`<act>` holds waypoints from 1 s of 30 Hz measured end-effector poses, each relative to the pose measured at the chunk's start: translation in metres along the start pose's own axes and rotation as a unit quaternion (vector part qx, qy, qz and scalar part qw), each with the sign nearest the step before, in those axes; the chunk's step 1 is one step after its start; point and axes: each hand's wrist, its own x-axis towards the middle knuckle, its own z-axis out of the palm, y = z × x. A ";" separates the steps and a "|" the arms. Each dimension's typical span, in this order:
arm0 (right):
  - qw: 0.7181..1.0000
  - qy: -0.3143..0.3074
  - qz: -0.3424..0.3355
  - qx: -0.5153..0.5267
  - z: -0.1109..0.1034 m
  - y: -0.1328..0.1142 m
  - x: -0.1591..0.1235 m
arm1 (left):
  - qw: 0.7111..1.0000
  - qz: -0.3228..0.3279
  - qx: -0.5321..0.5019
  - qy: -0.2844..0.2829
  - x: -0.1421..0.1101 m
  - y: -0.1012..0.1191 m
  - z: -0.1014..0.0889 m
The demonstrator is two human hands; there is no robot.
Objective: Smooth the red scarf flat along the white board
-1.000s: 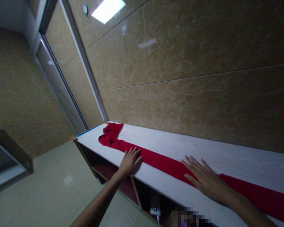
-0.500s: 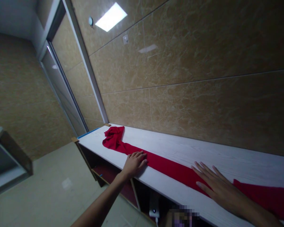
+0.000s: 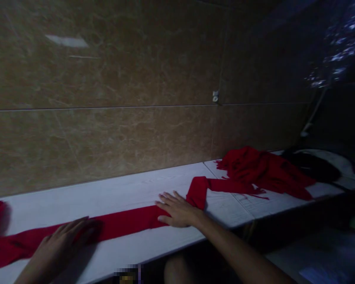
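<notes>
A red scarf (image 3: pixel 124 225), laid out as a long narrow strip, runs along a white wood-grain counter (image 3: pixel 106 201). At the far left it bunches up, and on the right it bends over at an angle, ending in a fringe. My right hand (image 3: pixel 176 210) lies flat on the strip beside that bend, fingers spread. Over the left part of the strip is my left hand (image 3: pixel 63 240), its fingers stretched and slightly curved. It looks dim and a little blurred, and whether it presses on the cloth I cannot tell.
A crumpled heap of red fringed cloth (image 3: pixel 263 171) lies farther right on the counter. Beyond it are a black item (image 3: pixel 316 167) and a white one. A tan tiled wall (image 3: pixel 136 138) with a socket (image 3: pixel 215 96) rises behind; the counter's front edge drops into dark space.
The view has swung right, bringing the red heap and the scarf's fringed end into sight. My right hand now lies near the bend; both hands stay at the scarf.
</notes>
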 end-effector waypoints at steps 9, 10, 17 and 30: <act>0.976 0.214 -0.026 -0.022 -0.028 -0.005 -0.040 | 0.986 0.081 -0.098 -0.112 0.065 0.121 0.043; 0.967 0.251 0.010 -0.039 -0.036 0.005 -0.052 | 0.982 0.085 -0.111 -0.127 0.070 0.132 0.043; 0.906 0.336 0.258 -0.013 -0.062 0.128 -0.134 | 0.955 0.108 -0.141 -0.238 0.092 0.195 0.058; 0.950 0.206 0.234 0.014 -0.030 0.173 -0.171 | 0.840 0.036 -0.142 -0.523 0.116 0.218 0.041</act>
